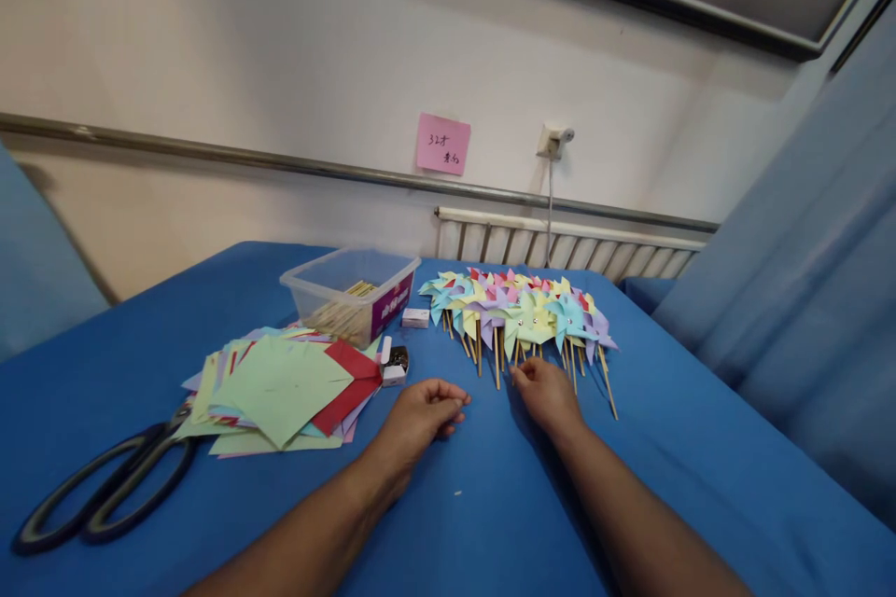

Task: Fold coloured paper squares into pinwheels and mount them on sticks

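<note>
Colourful paper pinwheels (495, 306) on wooden sticks lie bunched together at the far right of the blue table. At the near side of the bunch is my right hand (547, 395), its fingers closed at the lower end of a stick below a light green pinwheel (526, 319). My left hand (426, 410) hovers over the cloth, left of my right hand, with fingers curled inward and thumb against them; nothing shows in it. Left of it, cut paper squares (284, 387) form a loose pile, light green on top and red beneath.
A clear plastic box (336, 294) holds thin sticks. A small open box (394, 362) with dark contents and a small white box (415, 318) stand near it. Large scissors (133, 476) lie at the left. A tiny white scrap (457, 492) rests on the blue cloth (448, 550).
</note>
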`<state>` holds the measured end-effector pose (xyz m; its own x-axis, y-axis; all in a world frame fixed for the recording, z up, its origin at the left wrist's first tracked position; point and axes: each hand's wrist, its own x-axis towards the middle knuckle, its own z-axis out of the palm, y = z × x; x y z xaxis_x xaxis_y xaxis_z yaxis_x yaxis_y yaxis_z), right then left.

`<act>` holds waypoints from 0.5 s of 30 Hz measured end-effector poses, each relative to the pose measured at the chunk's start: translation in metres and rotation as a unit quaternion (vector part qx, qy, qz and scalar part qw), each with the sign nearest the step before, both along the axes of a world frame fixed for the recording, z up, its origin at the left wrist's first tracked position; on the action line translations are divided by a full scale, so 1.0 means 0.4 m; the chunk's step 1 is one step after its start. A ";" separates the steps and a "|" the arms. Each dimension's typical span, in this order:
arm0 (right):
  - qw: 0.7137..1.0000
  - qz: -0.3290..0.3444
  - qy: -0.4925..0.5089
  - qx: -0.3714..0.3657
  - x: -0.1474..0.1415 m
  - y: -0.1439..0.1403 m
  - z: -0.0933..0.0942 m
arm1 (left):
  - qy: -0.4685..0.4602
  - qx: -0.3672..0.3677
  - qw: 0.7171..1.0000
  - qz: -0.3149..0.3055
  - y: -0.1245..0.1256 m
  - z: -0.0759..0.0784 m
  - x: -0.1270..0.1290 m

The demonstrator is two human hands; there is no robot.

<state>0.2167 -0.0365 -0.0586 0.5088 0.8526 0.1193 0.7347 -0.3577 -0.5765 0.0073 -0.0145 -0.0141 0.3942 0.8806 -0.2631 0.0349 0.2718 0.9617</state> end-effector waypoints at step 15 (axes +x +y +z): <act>0.948 0.068 0.262 0.170 -0.214 -0.011 0.032 | 0.052 0.204 0.978 -0.004 0.009 -0.033 0.000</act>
